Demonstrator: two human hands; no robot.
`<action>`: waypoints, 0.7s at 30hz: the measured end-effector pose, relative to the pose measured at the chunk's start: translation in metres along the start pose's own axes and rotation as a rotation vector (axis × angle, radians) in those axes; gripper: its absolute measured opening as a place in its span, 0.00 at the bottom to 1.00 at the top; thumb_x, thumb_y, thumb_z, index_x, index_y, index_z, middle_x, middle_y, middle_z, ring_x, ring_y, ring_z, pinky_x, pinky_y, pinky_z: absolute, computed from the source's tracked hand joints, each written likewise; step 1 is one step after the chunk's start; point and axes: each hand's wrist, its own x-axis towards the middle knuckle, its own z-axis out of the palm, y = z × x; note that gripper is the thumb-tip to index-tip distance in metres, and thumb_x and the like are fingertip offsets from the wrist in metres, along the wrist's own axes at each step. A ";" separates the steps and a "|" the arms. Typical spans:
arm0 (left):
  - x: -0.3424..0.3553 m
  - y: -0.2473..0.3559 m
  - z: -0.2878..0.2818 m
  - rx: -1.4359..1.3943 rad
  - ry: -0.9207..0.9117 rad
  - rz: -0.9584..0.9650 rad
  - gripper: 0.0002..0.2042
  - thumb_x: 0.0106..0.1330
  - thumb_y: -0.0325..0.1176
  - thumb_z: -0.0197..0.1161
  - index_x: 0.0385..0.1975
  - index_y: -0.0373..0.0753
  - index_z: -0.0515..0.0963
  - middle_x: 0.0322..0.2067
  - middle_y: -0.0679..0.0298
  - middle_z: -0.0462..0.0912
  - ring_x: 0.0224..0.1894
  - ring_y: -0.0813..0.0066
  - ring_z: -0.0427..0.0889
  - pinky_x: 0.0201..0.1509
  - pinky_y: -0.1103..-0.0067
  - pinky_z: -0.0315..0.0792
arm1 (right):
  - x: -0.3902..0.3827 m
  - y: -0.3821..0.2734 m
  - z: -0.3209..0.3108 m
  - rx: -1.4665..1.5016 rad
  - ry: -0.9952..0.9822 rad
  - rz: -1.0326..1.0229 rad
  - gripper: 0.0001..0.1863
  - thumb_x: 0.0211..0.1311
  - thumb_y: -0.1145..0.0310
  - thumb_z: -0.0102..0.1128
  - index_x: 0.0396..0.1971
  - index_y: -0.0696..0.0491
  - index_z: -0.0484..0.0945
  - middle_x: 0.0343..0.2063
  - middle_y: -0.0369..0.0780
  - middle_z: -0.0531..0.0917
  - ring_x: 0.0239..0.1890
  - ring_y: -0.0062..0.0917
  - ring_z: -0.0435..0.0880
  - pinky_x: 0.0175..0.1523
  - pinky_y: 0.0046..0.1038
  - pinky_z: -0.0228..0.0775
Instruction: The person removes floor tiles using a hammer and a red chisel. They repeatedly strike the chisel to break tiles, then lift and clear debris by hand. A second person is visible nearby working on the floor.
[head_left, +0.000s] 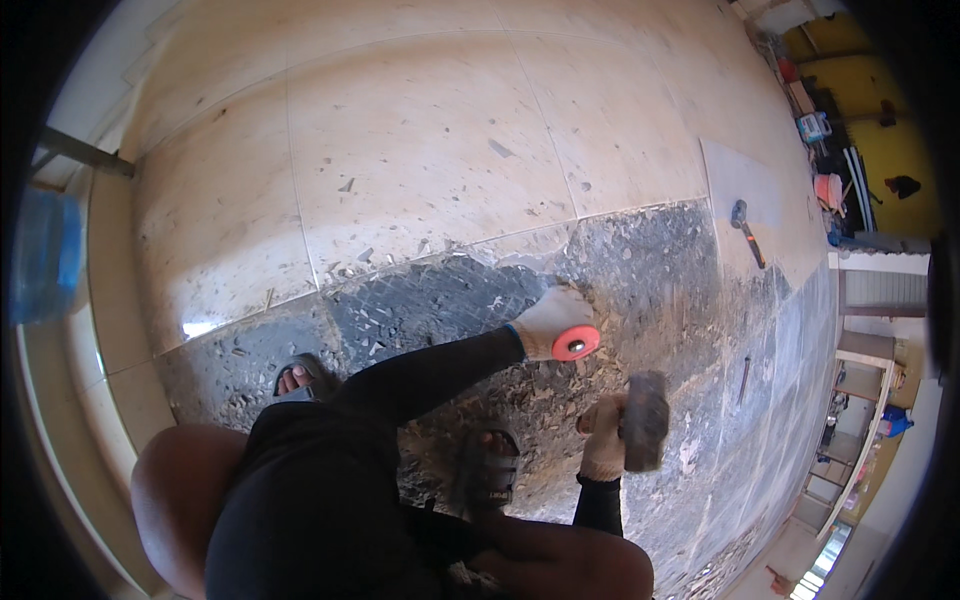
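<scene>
My gloved left hand (548,318) grips a chisel with a round red guard (576,342), held against the broken floor edge; the blade is hidden by my hand. Lower right, my gloved right hand (603,435) holds a hammer (645,420), its head slightly blurred. Around them lie tile chips and rubble (520,390) on exposed dark screed (410,300), bordered above by cream tiles (420,130) with a jagged edge. My sandalled feet (488,465) are beside the rubble.
Another hammer (748,235) lies on the tiles at right, with a thin bar (745,380) below. Buckets (828,190) and tools line the far right wall, above a shelving unit (845,430). A blue water jug (45,260) stands at left beside a step (100,250).
</scene>
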 end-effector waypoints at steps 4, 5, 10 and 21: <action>0.009 -0.003 -0.006 -0.032 0.038 -0.060 0.13 0.56 0.43 0.79 0.39 0.52 0.87 0.43 0.64 0.88 0.51 0.55 0.87 0.55 0.59 0.78 | 0.009 -0.040 0.000 0.018 0.028 -0.348 0.07 0.77 0.75 0.59 0.33 0.51 0.76 0.23 0.36 0.77 0.21 0.22 0.73 0.30 0.26 0.70; 0.011 -0.002 -0.006 -0.020 0.032 -0.071 0.13 0.56 0.44 0.79 0.39 0.52 0.87 0.43 0.64 0.88 0.51 0.55 0.87 0.55 0.59 0.78 | 0.012 -0.047 0.005 -0.058 0.015 -0.386 0.04 0.77 0.73 0.61 0.38 0.52 0.78 0.24 0.35 0.78 0.21 0.21 0.74 0.30 0.26 0.70; 0.016 -0.001 -0.009 0.097 -0.126 -0.028 0.12 0.58 0.42 0.76 0.41 0.50 0.87 0.42 0.66 0.85 0.52 0.55 0.85 0.56 0.60 0.77 | 0.005 -0.049 0.041 0.181 -0.062 0.386 0.07 0.77 0.68 0.67 0.44 0.55 0.83 0.27 0.32 0.80 0.23 0.15 0.76 0.28 0.26 0.67; 0.058 0.012 0.020 0.335 -0.281 -0.121 0.11 0.63 0.40 0.74 0.44 0.50 0.86 0.44 0.63 0.86 0.52 0.56 0.86 0.57 0.59 0.76 | -0.087 0.010 0.004 0.304 -0.155 0.822 0.12 0.74 0.61 0.71 0.36 0.54 0.82 0.24 0.32 0.78 0.21 0.18 0.76 0.26 0.28 0.70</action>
